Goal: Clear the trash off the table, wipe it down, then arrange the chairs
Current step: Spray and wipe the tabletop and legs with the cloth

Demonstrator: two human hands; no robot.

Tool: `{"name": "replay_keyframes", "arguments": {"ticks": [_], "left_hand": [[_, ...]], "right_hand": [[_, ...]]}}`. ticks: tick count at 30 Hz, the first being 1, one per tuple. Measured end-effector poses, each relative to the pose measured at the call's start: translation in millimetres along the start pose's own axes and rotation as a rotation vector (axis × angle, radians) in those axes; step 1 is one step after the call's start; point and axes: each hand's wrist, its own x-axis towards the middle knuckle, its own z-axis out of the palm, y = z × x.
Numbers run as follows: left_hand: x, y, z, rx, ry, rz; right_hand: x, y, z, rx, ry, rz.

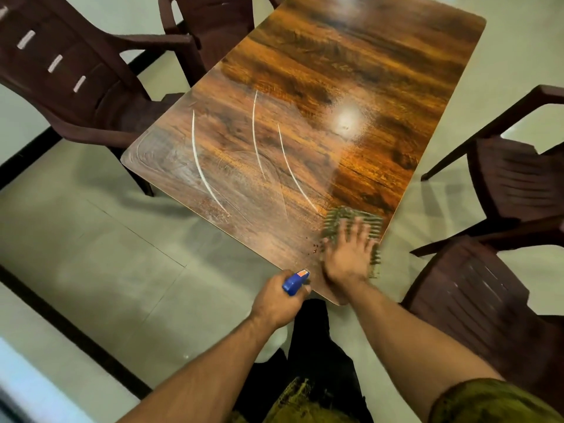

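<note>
Fingers spread flat, the right hand (348, 254) presses the green cloth (374, 222). The table (305, 71) runs lengthwise ahead-left of those fingers. The left hand (274, 303) grips the spray bottle (294, 282).

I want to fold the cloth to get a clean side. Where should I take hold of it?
Probably best to pinch the far edge of the cloth, which shows beyond the right hand, coming from above. The cloth lies flat on the near corner of the table under the open palm, so only its borders are free.
</note>
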Motion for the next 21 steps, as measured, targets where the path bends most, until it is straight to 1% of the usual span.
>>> {"name": "replay_keyframes", "arguments": {"ticks": [2, 4, 5, 6, 7, 8, 9, 11, 12, 13, 14, 15, 16, 18, 20, 21], "left_hand": [[6, 5, -2, -0.024, 0.029, -0.026], [10, 10, -5, -0.016, 0.058, -0.033], [11, 11, -6, 0.001, 0.065, -0.012], [11, 12, -7, 0.001, 0.072, 0.008], [11, 12, -9, -0.014, 0.074, 0.021], [11, 11, -11, -0.024, 0.074, 0.031], [11, 9, -12, -0.028, 0.074, 0.035], [9, 5, -15, -0.027, 0.072, 0.018], [9, 3, -17, -0.029, 0.066, -0.008], [9, 2, -18, -0.036, 0.062, -0.039], [9, 2, -19, -0.044, 0.063, -0.066], [10, 2, -21, -0.043, 0.061, -0.075], [11, 3, -22, -0.027, 0.064, -0.063], [13, 5, -27, 0.012, 0.078, -0.019], [15, 8, -33, 0.024, 0.078, 0.026], [14, 9, -35, 0.019, 0.064, 0.036]], "right_hand": [[-29, -9, 20, -0.097, -0.042, -0.338], [-47, 9, 25, -0.180, -0.103, -0.634], [-44, 25, 20, -0.200, -0.118, -0.720], [-37, 40, 15, -0.235, -0.115, -0.759], [-28, 52, 9, -0.262, -0.098, -0.733], [-18, 59, 3, -0.264, -0.066, -0.634], [-9, 59, -2, -0.226, -0.023, -0.467], [0, 36, -3, -0.083, 0.052, -0.099], [0, 16, 0, -0.035, 0.059, -0.009], [-4, -2, 6, -0.021, 0.043, -0.020], [-13, -17, 12, -0.036, 0.020, -0.126], [-26, -25, 18, -0.080, -0.016, -0.276], [-38, -24, 23, -0.138, -0.054, -0.423], [-49, -3, 23, -0.216, -0.091, -0.625], [-46, 27, 17, -0.260, -0.114, -0.722], [-45, 41, 14, -0.270, -0.110, -0.696]]}}
